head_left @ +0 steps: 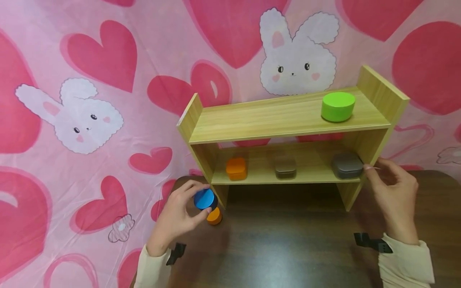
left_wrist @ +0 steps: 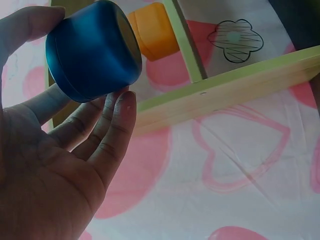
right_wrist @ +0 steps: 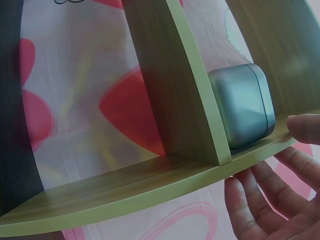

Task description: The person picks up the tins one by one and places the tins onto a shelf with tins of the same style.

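My left hand (head_left: 180, 210) pinches a round blue tin (head_left: 204, 199) between thumb and fingers, beside the left foot of a two-tier wooden shelf (head_left: 266, 120). In the left wrist view the blue tin (left_wrist: 92, 52) is tilted, its side facing the camera. Just below it in the head view, a small orange round tin (head_left: 214, 216) stands on the table, partly covered. My right hand (head_left: 396, 196) holds the shelf's right side panel (right_wrist: 295, 60), thumb at the front edge and fingers along the outside. Next to that thumb, a dark grey tin (head_left: 347, 166) sits on the lower tier.
On the lower tier are also an orange squarish tin (head_left: 236, 169) at the left and a smaller grey-brown tin (head_left: 285, 168) mid-shelf. A green oval tin (head_left: 337, 107) stands on the upper tier at the right. Behind the dark wooden table (head_left: 281, 240) hangs a pink heart-and-rabbit cloth (head_left: 151, 44).
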Motion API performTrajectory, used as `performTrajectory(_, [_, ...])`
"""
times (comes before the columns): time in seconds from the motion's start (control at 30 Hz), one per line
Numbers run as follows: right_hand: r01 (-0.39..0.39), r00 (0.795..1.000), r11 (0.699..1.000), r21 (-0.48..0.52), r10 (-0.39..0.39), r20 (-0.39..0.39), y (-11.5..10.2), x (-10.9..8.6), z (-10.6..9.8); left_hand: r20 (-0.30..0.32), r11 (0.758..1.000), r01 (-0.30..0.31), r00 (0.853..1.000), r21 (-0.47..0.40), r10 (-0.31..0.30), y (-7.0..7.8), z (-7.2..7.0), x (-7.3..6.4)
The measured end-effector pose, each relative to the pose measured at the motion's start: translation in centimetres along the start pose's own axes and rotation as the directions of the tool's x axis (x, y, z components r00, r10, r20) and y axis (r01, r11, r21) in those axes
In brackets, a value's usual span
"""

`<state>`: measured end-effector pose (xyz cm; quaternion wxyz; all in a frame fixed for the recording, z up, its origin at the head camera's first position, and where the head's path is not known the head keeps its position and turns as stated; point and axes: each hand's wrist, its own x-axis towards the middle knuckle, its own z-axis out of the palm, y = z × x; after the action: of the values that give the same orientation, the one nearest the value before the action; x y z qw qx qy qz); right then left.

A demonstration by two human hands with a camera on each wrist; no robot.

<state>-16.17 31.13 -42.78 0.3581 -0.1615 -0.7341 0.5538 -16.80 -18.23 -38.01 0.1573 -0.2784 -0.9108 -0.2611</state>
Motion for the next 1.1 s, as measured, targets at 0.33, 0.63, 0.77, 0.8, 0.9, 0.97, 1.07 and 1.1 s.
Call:
performTrajectory(0.33, [-0.005, 1.000, 1.000, 0.016, 0.005, -0.005, 0.0, 0.0, 0.0, 0.018, 0.998, -0.046, 0.999, -0.032, 0.047, 0.9, -1.5, 2.0])
performTrajectory(0.63, [0.019, 1.000, 1.000, 0.019, -0.019, -0.005, 0.1, 0.0, 0.0, 0.007, 0.994, -0.103, 0.995, -0.023, 0.103, 1.0, -2.5, 3.5])
performTrajectory(0.77, [0.023, 1.000, 1.000, 0.007, -0.023, -0.001, 0.1, 0.0, 0.0, 0.002, 0.993, -0.119, 0.993, -0.025, 0.119, 1.3, -3.1, 4.2])
performTrajectory(0.8, [0.020, 1.000, 1.000, 0.004, -0.020, 0.001, 0.1, 0.0, 0.1, 0.001, 0.992, -0.125, 0.992, -0.029, 0.125, 1.4, -3.3, 4.3])
performTrajectory(0.9, [0.013, 1.000, 1.000, -0.006, -0.013, 0.002, 0.1, 0.0, 0.1, 0.001, 0.991, -0.129, 0.992, -0.030, 0.129, 1.7, -3.8, 4.7])
performTrajectory(0.97, [0.011, 1.000, 1.000, -0.010, -0.011, 0.001, 0.1, 0.0, 0.0, 0.003, 0.992, -0.123, 0.992, -0.034, 0.123, 2.0, -4.2, 4.9])
performTrajectory(1.07, [0.015, 1.000, 1.000, -0.009, -0.015, -0.002, 0.2, -0.1, 0.0, 0.007, 0.993, -0.116, 0.993, -0.035, 0.116, 2.4, -4.7, 5.4])
performTrajectory(1.1, [0.015, 1.000, 1.000, -0.010, -0.015, -0.002, 0.2, -0.1, -0.1, 0.007, 0.992, -0.119, 0.993, -0.040, 0.119, 2.6, -4.9, 5.6])
